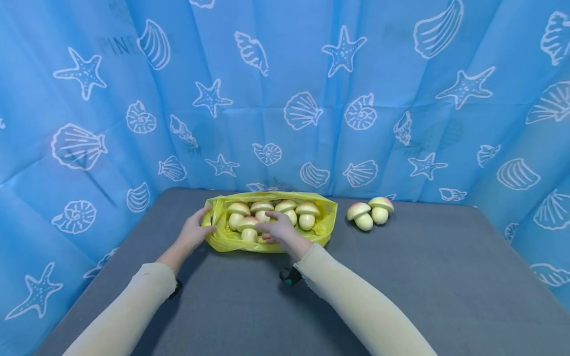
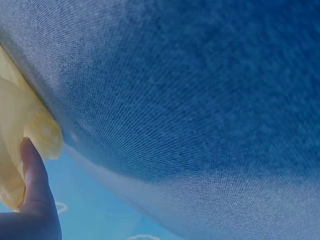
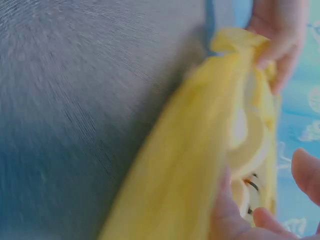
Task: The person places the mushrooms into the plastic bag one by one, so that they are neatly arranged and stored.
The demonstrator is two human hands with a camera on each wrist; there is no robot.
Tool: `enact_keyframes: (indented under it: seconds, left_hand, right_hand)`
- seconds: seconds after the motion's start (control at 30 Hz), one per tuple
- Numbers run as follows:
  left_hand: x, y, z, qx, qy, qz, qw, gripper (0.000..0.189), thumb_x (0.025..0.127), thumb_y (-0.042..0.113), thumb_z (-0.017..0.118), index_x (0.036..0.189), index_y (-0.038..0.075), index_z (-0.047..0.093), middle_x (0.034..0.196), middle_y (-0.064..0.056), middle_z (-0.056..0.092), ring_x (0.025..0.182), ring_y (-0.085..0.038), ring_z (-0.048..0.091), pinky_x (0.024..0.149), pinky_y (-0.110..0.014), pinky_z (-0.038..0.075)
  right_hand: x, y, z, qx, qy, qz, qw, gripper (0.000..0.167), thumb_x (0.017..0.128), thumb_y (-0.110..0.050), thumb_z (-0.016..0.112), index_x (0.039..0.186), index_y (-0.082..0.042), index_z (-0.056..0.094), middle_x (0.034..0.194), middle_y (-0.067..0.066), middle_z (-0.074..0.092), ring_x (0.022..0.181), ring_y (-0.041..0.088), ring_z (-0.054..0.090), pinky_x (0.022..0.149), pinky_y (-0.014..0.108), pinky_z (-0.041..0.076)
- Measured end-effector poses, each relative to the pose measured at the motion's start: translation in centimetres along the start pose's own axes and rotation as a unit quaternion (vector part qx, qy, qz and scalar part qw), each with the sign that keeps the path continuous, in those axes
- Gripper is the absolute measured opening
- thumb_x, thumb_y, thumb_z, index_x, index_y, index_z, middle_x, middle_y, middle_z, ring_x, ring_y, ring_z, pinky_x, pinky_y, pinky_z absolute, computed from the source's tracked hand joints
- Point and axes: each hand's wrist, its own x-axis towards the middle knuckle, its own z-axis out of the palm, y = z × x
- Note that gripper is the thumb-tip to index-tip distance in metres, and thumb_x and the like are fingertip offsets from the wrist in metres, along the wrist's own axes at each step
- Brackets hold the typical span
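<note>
A yellow plastic bag (image 1: 328,222) lies with its mouth spread open, holding several toy mushrooms (image 1: 307,216) with cream stems and pink-tinged caps. At the bag's left end, my left hand (image 1: 192,231) grips the edge between thumb and fingers; the right wrist view also shows this hand (image 3: 282,37) on the gathered plastic. My right hand (image 1: 282,230) is over the front of the opening, fingers spread and pointing left beside the front mushroom (image 1: 248,232). In the right wrist view its fingertips overlap the bag (image 3: 175,150), with nothing held between them.
To the right of the bag, two more toy mushrooms (image 1: 359,216) lean together on the grey table (image 1: 423,277). A blue curtain (image 1: 285,143) with white shells and starfish hangs close behind the table's back edge.
</note>
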Motion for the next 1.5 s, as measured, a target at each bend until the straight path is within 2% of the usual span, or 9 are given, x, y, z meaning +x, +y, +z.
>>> enact_keyframes:
  seconds: [0.1, 0.37, 0.6, 0.67, 0.83, 0.97, 1.1, 1.2, 1.5]
  left_hand:
    - [-0.1, -0.1, 0.0, -0.001, 0.0, -0.002, 1.0, 0.066, 0.096, 0.001, 0.054, 0.153, -0.001, 0.021, 0.158, -0.025, 0.014, 0.144, -0.042, 0.01, 0.114, -0.055, 0.02]
    - [-0.2, -0.3, 0.2, 0.005, 0.003, -0.004, 1.0, 0.066, 0.096, 0.002, 0.054, 0.153, 0.0, 0.022, 0.158, -0.025, 0.015, 0.144, -0.042, 0.01, 0.113, -0.055, 0.02]
    - [-0.6, -0.5, 0.4, 0.006, -0.001, 0.002, 1.0, 0.066, 0.096, 0.002, 0.054, 0.153, -0.002, 0.021, 0.157, -0.026, 0.015, 0.144, -0.044, 0.011, 0.113, -0.056, 0.022]
    - [-0.5, -0.6, 0.4, 0.004, 0.0, 0.002, 1.0, 0.066, 0.096, 0.002, 0.054, 0.152, -0.002, 0.021, 0.157, -0.026, 0.015, 0.144, -0.044, 0.01, 0.113, -0.056, 0.021]
    - [-0.3, -0.7, 0.6, 0.002, 0.001, 0.004, 1.0, 0.065, 0.096, 0.001, 0.053, 0.152, -0.003, 0.021, 0.157, -0.026, 0.016, 0.144, -0.043, 0.011, 0.113, -0.055, 0.021]
    - [-0.3, -0.5, 0.6, -0.002, -0.001, 0.006, 1.0, 0.066, 0.096, 0.001, 0.053, 0.152, -0.003, 0.021, 0.157, -0.026, 0.015, 0.144, -0.043, 0.01, 0.113, -0.055, 0.021]
    - [-0.3, -0.5, 0.5, -0.003, 0.003, 0.008, 1.0, 0.066, 0.095, 0.0, 0.053, 0.152, -0.003, 0.021, 0.157, -0.026, 0.014, 0.144, -0.043, 0.009, 0.113, -0.055, 0.021]
    - [-0.3, -0.5, 0.4, 0.0, 0.006, 0.007, 1.0, 0.066, 0.095, 0.0, 0.053, 0.152, -0.003, 0.021, 0.157, -0.026, 0.015, 0.144, -0.044, 0.01, 0.113, -0.055, 0.021]
    - [-0.2, -0.2, 0.4, 0.003, 0.001, 0.002, 1.0, 0.066, 0.095, 0.001, 0.053, 0.153, -0.002, 0.02, 0.157, -0.027, 0.014, 0.143, -0.045, 0.01, 0.113, -0.056, 0.019]
  right_hand:
    - [-0.6, -0.8, -1.0, 0.004, 0.002, 0.003, 1.0, 0.057, 0.093, -0.014, 0.066, 0.145, -0.008, 0.044, 0.131, 0.021, 0.056, 0.107, 0.038, 0.062, 0.084, 0.042, 0.055]
    - [-2.3, -2.0, -4.6, 0.031, 0.011, -0.003, 0.9995, 0.052, 0.095, -0.011, 0.063, 0.143, -0.004, 0.044, 0.132, 0.023, 0.054, 0.109, 0.038, 0.062, 0.092, 0.046, 0.051]
    - [-3.8, -2.5, -8.2, 0.071, 0.02, -0.018, 0.9971, 0.053, 0.097, -0.01, 0.058, 0.145, -0.001, 0.038, 0.134, 0.027, 0.051, 0.084, 0.024, 0.069, 0.07, 0.029, 0.057]
    - [-4.3, -2.5, -9.3, 0.074, 0.02, -0.026, 0.9967, 0.053, 0.098, -0.011, 0.057, 0.146, -0.001, 0.037, 0.135, 0.027, 0.049, 0.079, 0.018, 0.068, 0.069, 0.027, 0.057]
    - [-5.1, -2.5, -12.1, 0.064, 0.038, -0.049, 0.996, 0.054, 0.099, -0.014, 0.056, 0.146, -0.001, 0.035, 0.134, 0.025, 0.048, 0.08, 0.014, 0.068, 0.071, 0.026, 0.056]
    - [-5.6, -2.4, -13.9, 0.056, 0.057, -0.063, 0.9948, 0.054, 0.099, -0.017, 0.056, 0.147, -0.002, 0.035, 0.137, 0.025, 0.046, 0.086, 0.015, 0.067, 0.073, 0.025, 0.056]
    - [-5.7, -2.1, -15.6, 0.031, 0.084, -0.064, 0.9939, 0.055, 0.099, -0.021, 0.056, 0.147, -0.005, 0.034, 0.141, 0.022, 0.044, 0.105, 0.024, 0.062, 0.079, 0.026, 0.054]
    - [-5.8, -1.8, -16.8, 0.001, 0.099, -0.062, 0.9932, 0.057, 0.1, -0.024, 0.054, 0.15, -0.006, 0.032, 0.142, 0.02, 0.043, 0.118, 0.03, 0.054, 0.086, 0.031, 0.052]
    - [-6.1, -0.9, -20.0, -0.026, 0.106, -0.067, 0.9917, 0.062, 0.102, -0.025, 0.05, 0.154, -0.007, 0.024, 0.151, 0.024, 0.031, 0.131, 0.04, 0.041, 0.102, 0.05, 0.041]
